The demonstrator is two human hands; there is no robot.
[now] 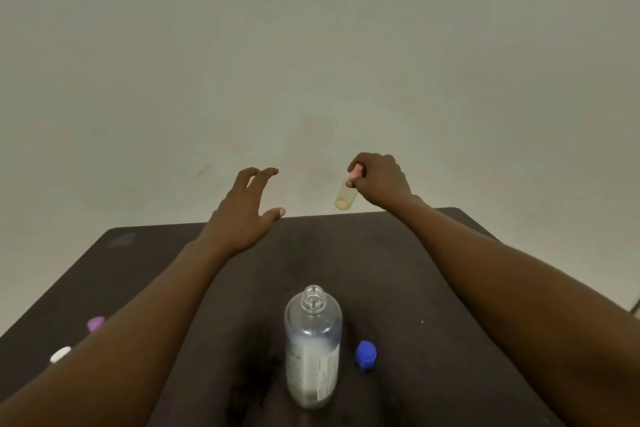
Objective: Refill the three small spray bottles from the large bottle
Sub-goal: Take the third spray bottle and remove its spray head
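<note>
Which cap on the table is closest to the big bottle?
The blue cap, just right of the large bottle; the purple cap and white cap sit far left.

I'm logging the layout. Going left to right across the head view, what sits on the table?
White cap, purple cap, large bottle with its neck open, blue cap. The small spray bottle gripped by the right hand is held in the air, so it is left out.
</note>
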